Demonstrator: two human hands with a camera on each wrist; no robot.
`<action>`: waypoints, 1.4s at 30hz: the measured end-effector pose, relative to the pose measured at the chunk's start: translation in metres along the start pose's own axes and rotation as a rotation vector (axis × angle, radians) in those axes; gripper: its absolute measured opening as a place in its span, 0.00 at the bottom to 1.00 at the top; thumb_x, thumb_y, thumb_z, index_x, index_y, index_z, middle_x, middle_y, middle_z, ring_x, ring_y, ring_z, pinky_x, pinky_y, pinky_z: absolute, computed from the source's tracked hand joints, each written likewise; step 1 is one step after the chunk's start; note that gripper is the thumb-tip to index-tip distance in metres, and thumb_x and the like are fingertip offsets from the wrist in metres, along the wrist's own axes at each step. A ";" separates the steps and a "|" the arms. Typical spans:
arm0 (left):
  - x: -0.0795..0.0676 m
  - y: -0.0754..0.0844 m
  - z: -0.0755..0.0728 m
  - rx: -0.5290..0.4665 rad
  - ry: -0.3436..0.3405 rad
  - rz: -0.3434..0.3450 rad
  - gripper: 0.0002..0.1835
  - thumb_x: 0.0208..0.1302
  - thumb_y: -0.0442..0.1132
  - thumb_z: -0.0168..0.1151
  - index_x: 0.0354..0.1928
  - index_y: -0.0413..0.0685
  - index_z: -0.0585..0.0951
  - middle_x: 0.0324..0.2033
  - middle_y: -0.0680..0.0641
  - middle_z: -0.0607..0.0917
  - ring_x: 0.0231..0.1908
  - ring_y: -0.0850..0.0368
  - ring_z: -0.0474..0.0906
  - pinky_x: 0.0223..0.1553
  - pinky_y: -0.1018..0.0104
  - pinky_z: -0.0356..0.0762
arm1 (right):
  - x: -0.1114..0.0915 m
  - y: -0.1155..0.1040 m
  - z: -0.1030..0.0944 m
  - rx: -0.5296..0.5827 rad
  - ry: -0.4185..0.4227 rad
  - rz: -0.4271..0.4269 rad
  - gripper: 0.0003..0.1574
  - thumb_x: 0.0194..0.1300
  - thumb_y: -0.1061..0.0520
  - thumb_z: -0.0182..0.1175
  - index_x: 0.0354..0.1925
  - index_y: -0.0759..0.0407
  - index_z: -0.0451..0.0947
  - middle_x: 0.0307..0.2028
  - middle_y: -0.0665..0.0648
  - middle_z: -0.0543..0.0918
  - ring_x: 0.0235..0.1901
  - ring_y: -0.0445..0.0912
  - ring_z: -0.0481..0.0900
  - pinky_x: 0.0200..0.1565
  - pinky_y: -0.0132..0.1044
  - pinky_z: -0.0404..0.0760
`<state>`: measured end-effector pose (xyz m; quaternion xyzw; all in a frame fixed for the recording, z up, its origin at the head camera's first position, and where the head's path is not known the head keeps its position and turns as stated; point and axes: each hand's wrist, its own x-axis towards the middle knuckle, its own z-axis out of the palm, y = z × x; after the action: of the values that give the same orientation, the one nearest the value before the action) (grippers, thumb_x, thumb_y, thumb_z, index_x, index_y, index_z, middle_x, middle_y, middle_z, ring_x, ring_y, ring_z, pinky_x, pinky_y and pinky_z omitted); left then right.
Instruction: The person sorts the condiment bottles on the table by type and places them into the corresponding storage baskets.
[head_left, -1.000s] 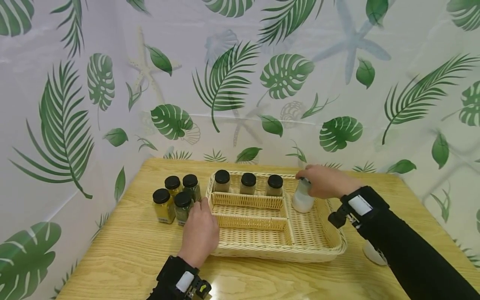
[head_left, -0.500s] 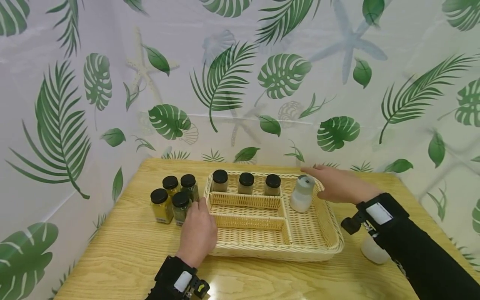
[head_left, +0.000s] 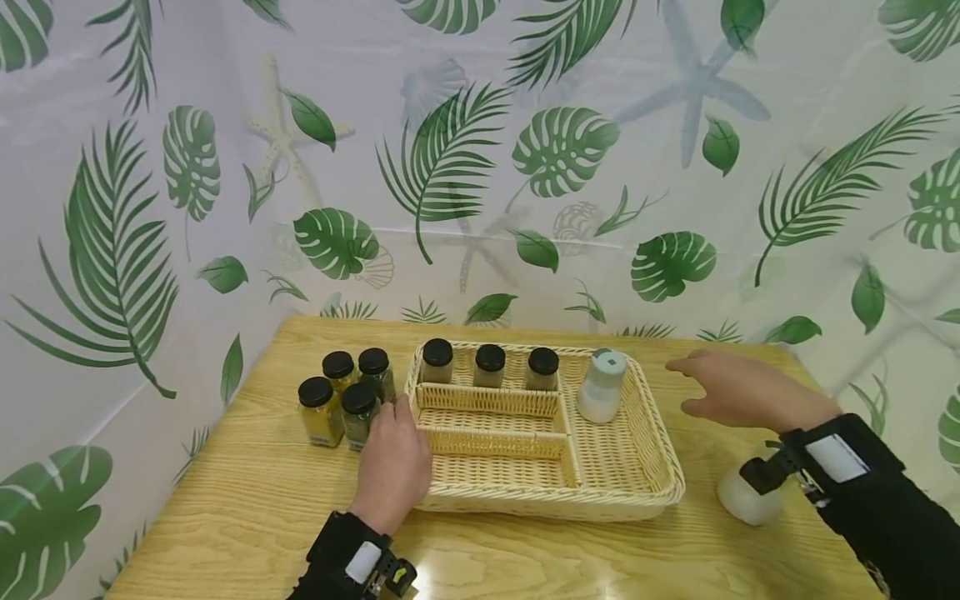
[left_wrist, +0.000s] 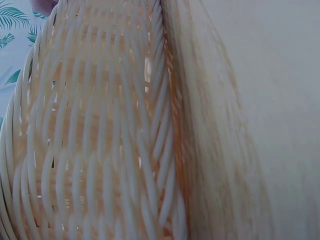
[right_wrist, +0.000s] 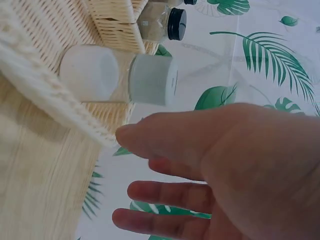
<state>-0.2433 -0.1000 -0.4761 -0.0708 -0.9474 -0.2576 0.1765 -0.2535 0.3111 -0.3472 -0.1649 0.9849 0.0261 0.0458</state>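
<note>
A divided wicker basket [head_left: 551,506] sits on the table, and my left hand [head_left: 393,467] grips its left rim. The left wrist view is mostly filled by the basket's woven wall [left_wrist: 95,130]. In the right compartment stands a clear shaker jar [head_left: 600,392] with a pale grey-green cap and white contents. My right hand [head_left: 750,392] is beyond the basket's right side, holding nothing; the right wrist view shows its fingers [right_wrist: 165,190] extended, apart from the shaker jar [right_wrist: 95,75]. Three black-lidded jars [head_left: 490,367] line the basket's back compartment.
Several black-lidded spice jars [head_left: 321,417], with yellow or dark contents, cluster left of the basket beside my left hand. Another jar with white contents [head_left: 750,496] stands on the table at right, partly hidden by my right wrist. A leaf-patterned cloth [head_left: 465,275] hangs behind the table.
My right hand let go of the shaker jar, leaving it upright in the right compartment, and moved right, out of the basket. My left hand stayed on the rim.
</note>
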 end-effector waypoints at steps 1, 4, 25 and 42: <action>0.000 0.001 0.000 0.000 -0.001 0.002 0.26 0.71 0.34 0.51 0.66 0.22 0.67 0.52 0.27 0.77 0.53 0.34 0.78 0.51 0.44 0.81 | -0.004 0.003 0.001 -0.003 -0.008 0.005 0.35 0.61 0.51 0.68 0.62 0.69 0.76 0.55 0.72 0.80 0.52 0.65 0.81 0.48 0.58 0.82; -0.001 0.002 0.000 -0.001 -0.001 0.004 0.26 0.71 0.34 0.52 0.66 0.22 0.68 0.51 0.27 0.77 0.52 0.34 0.79 0.50 0.45 0.82 | -0.016 0.012 0.005 -0.006 -0.017 0.022 0.33 0.62 0.50 0.68 0.60 0.67 0.78 0.54 0.72 0.80 0.49 0.64 0.82 0.45 0.56 0.83; -0.002 0.000 -0.004 -0.014 -0.009 -0.007 0.28 0.70 0.33 0.52 0.67 0.21 0.66 0.53 0.25 0.76 0.54 0.31 0.77 0.53 0.42 0.80 | -0.059 0.038 0.021 0.035 -0.115 0.098 0.32 0.63 0.45 0.67 0.57 0.64 0.80 0.56 0.72 0.80 0.54 0.67 0.79 0.47 0.57 0.82; -0.002 0.004 -0.001 -0.024 -0.041 -0.012 0.29 0.71 0.34 0.51 0.68 0.22 0.64 0.55 0.24 0.74 0.57 0.30 0.75 0.55 0.41 0.78 | -0.078 0.047 0.037 0.111 -0.189 0.122 0.27 0.61 0.50 0.68 0.54 0.64 0.81 0.48 0.62 0.84 0.44 0.54 0.82 0.42 0.49 0.81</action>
<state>-0.2401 -0.0976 -0.4744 -0.0724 -0.9481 -0.2685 0.1544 -0.1925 0.3835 -0.3743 -0.0985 0.9843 -0.0102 0.1459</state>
